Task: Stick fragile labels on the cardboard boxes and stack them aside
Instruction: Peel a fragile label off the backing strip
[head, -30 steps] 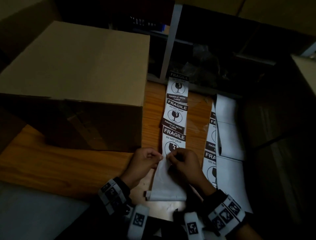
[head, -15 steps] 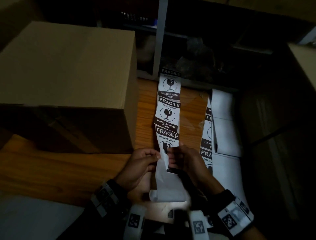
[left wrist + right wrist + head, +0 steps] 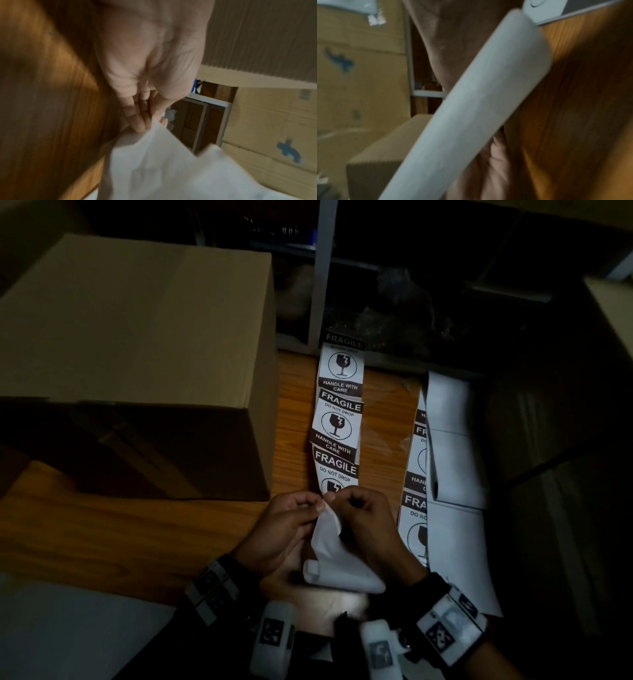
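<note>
Big plain brown cardboard box (image 3: 137, 344) sits at 10 o'clock on the orange-brown wood-grain tabletop (image 3: 102, 529), flaps closed, near face in shadow. No label seen on the faces in view.

At 3–4 o'clock, a stack of white backing sheets (image 3: 455, 474) lies over a second strip of black-and-white fragile labels (image 3: 416, 508); only that strip's left edge shows.

Center, 12 o'clock from the hands: long strip of black-and-white "FRAGILE / HANDLE WITH CARE" labels (image 3: 337, 419) runs from the table's far edge toward the person, just right of the box, not touching it. Its near end, bare white backing paper (image 3: 329, 546), hangs down and curls into a small roll at 6 o'clock.

Left hand (image 3: 284, 529) pinches the backing's left edge, thumb and fingertips together; l. wrist view shows fingers (image 3: 139, 121) against the white paper. Right hand (image 3: 366, 518) has fingers curled, pinching at the nearest label's lower corner, tips nearly touching the left's. R. wrist view mostly blocked by the blurred paper, so grip detail there can't be told.

Both wrists carry white marker-tagged bands (image 3: 448, 628).
</note>
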`<move>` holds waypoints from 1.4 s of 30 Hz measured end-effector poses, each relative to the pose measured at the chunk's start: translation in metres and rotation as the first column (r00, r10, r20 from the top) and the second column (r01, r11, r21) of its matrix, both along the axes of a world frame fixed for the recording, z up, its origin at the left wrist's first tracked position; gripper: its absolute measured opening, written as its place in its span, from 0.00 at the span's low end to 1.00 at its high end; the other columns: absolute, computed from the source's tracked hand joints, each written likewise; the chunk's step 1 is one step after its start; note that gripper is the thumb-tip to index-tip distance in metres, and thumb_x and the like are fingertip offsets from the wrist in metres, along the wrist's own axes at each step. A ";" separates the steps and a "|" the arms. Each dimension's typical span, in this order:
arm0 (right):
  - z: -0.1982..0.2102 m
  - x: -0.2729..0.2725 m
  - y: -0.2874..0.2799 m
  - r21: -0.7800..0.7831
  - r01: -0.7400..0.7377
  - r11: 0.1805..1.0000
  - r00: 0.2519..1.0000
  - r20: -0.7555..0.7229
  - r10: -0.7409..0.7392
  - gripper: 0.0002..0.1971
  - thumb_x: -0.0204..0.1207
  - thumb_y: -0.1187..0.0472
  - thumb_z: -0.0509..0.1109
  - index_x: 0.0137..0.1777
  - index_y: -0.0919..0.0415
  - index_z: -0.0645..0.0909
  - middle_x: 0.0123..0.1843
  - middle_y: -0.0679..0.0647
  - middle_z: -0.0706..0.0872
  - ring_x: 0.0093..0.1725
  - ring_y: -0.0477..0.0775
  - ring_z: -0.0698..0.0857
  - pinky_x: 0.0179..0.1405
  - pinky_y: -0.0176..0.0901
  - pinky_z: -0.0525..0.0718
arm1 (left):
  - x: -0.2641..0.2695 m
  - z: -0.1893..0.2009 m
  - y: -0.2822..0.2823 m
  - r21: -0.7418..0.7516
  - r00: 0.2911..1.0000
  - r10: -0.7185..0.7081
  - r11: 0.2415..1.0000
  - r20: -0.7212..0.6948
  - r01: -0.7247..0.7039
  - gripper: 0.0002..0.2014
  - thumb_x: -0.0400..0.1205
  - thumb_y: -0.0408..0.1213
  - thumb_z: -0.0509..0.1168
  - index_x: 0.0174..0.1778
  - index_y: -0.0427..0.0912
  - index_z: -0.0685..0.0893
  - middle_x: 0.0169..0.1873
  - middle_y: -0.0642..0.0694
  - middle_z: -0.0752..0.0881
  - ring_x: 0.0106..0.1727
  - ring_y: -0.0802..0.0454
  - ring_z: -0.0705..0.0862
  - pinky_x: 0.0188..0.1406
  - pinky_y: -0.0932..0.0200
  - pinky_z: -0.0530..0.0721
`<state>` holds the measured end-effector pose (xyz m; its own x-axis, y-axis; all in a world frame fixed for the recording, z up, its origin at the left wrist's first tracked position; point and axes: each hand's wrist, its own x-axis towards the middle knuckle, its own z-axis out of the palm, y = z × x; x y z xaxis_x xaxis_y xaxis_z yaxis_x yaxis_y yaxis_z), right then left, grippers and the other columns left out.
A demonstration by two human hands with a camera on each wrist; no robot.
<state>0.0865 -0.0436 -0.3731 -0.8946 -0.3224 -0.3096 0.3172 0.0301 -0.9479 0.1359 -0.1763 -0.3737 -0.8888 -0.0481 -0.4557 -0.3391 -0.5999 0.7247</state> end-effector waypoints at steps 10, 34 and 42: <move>-0.005 -0.005 0.001 -0.191 0.085 0.978 0.936 0.353 -0.012 0.13 0.68 0.57 0.78 0.42 0.70 0.85 0.37 0.66 0.84 0.33 0.58 0.82 0.37 0.46 0.80 | -0.001 -0.012 0.004 0.169 0.999 0.042 0.985 -0.028 -0.036 0.10 0.76 0.29 0.63 0.50 0.29 0.80 0.44 0.35 0.88 0.42 0.49 0.88 0.44 0.59 0.88; 0.020 0.009 0.006 -0.142 -0.041 0.989 0.956 0.282 0.080 0.28 0.71 0.45 0.73 0.52 0.74 0.87 0.53 0.73 0.89 0.54 0.70 0.89 0.59 0.61 0.85 | 0.010 0.010 -0.031 -0.156 0.951 -0.308 0.938 0.036 0.310 0.08 0.81 0.27 0.67 0.55 0.30 0.84 0.52 0.35 0.89 0.53 0.42 0.89 0.55 0.51 0.87; 0.048 -0.018 0.043 -0.075 -0.139 0.988 0.924 0.349 0.156 0.31 0.65 0.54 0.82 0.64 0.72 0.80 0.59 0.68 0.88 0.54 0.67 0.90 0.48 0.50 0.84 | 0.012 0.007 -0.041 -0.283 0.960 -0.278 0.919 0.028 0.274 0.03 0.80 0.24 0.66 0.42 0.33 0.78 0.41 0.35 0.85 0.41 0.45 0.84 0.40 0.56 0.81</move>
